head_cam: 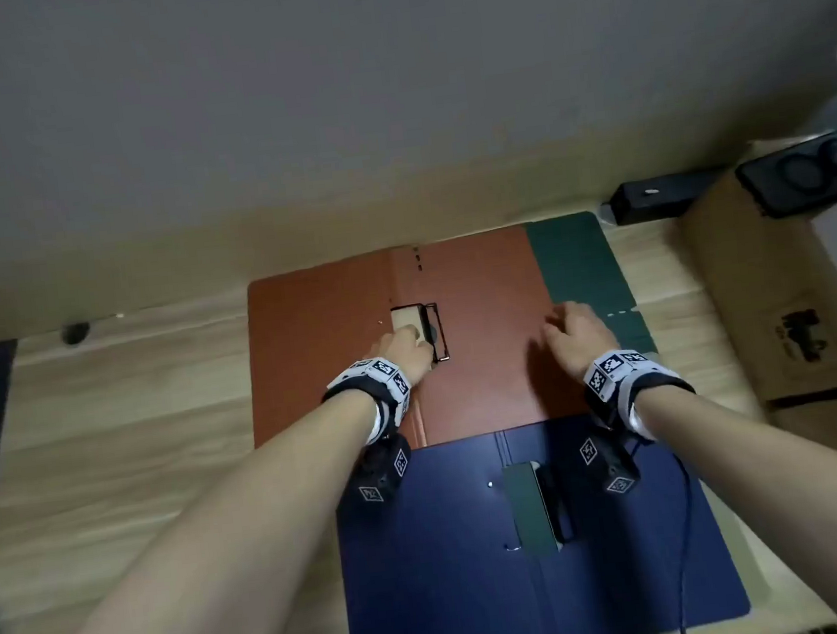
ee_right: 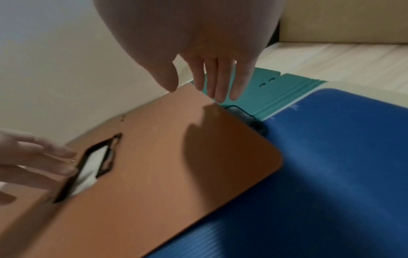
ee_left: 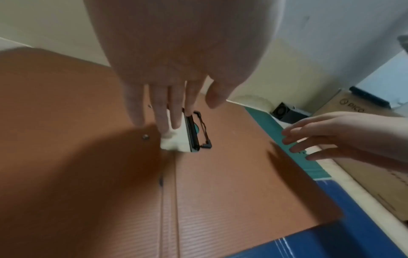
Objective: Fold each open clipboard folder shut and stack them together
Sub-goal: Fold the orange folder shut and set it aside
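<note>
— Looking at the head view, which folder is being worked on now?

— I think it is the brown folder [head_cam: 481, 341], which lies open and flat in the middle of the frame. The green folder [head_cam: 582, 268] shows from under its right edge, and the blue folder [head_cam: 532, 537], also open, lies over its lower edge. So none of the 3 appears closed or stacked yet.

— What do the hands do?

— The left hand [head_cam: 407, 354] has straight fingers [ee_left: 163, 113] resting on the white paper [ee_left: 176, 141] at the clip [head_cam: 436, 333], near the fold of the brown folder; it grasps nothing. The right hand [head_cam: 576, 336] is at the right edge of the brown folder with relaxed, spread fingers [ee_right: 217, 83], just above it, also holding nothing.

— And the next move?

— Probably the right fingers must get under that edge, lift the right half and swing it over to the left. The left hand should move away from the clip first, otherwise it may be caught.
</note>
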Demonstrator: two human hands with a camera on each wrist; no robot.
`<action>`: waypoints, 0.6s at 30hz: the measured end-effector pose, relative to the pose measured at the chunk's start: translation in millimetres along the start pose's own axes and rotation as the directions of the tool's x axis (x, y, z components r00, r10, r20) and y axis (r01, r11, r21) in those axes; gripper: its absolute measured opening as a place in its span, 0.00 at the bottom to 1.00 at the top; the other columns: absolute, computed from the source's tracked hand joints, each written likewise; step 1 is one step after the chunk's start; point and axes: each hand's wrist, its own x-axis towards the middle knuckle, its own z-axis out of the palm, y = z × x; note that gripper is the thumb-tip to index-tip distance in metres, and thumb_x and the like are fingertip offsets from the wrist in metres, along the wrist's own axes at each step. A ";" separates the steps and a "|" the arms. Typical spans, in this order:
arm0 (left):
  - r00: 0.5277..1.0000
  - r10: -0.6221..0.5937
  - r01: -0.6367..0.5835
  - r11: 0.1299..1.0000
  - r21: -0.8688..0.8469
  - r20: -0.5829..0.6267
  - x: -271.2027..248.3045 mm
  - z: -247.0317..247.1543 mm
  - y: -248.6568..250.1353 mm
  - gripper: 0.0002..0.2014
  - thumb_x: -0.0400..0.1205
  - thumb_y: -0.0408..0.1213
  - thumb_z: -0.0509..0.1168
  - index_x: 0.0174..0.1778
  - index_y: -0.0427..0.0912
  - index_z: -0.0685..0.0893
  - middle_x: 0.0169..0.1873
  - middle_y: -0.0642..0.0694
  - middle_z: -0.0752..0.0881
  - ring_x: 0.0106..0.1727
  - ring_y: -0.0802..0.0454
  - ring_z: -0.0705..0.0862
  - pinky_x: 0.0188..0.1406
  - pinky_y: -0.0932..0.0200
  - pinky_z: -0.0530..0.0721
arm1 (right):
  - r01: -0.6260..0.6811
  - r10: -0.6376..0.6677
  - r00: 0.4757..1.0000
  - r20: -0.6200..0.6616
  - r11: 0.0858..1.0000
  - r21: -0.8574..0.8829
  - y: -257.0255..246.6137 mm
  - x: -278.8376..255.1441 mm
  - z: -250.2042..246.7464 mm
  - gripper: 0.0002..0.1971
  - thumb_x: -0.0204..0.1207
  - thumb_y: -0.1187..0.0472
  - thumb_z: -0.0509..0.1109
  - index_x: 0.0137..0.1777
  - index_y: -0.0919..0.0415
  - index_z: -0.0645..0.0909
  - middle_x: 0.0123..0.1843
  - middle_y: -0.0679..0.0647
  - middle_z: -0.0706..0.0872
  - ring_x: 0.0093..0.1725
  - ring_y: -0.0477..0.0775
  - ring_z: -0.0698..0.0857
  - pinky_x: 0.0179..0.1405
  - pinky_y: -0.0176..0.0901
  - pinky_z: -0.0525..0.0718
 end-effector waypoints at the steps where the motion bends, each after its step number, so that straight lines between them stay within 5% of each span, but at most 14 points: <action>1: 1.000 -0.017 0.016 0.999 0.046 0.003 3.4 0.6 3.4 0.18 0.84 0.41 0.55 0.66 0.39 0.81 0.63 0.35 0.84 0.61 0.34 0.83 0.56 0.50 0.80 | -0.017 0.016 1.000 -0.026 1.000 -0.020 7.0 4.8 -1.0 0.22 0.81 0.54 0.63 0.71 0.65 0.75 0.70 0.65 0.77 0.68 0.66 0.79 0.67 0.53 0.75; 6: 0.996 -0.042 0.057 0.976 0.210 -0.074 26.6 9.5 10.0 0.16 0.85 0.44 0.55 0.52 0.38 0.84 0.51 0.38 0.87 0.41 0.40 0.80 0.40 0.54 0.77 | -0.049 0.046 0.997 -0.057 0.996 -0.068 37.5 24.7 2.4 0.21 0.81 0.55 0.62 0.70 0.65 0.75 0.69 0.67 0.75 0.67 0.69 0.77 0.67 0.56 0.75; 11: 0.989 -0.037 0.081 0.945 0.315 -0.145 43.5 25.7 12.7 0.21 0.84 0.56 0.55 0.52 0.41 0.82 0.49 0.41 0.87 0.49 0.39 0.85 0.39 0.54 0.75 | 0.039 -0.048 0.995 -0.085 0.994 -0.104 39.1 33.2 11.8 0.16 0.82 0.48 0.60 0.54 0.61 0.79 0.56 0.63 0.83 0.58 0.65 0.79 0.54 0.55 0.80; 18: 0.976 -0.014 0.090 0.935 0.343 -0.218 50.2 41.2 13.1 0.21 0.85 0.56 0.52 0.50 0.41 0.78 0.42 0.41 0.87 0.39 0.41 0.83 0.32 0.54 0.73 | -0.012 0.002 0.998 -0.069 0.990 -0.143 36.3 43.2 20.4 0.29 0.71 0.29 0.64 0.47 0.59 0.77 0.52 0.57 0.80 0.56 0.61 0.78 0.49 0.55 0.82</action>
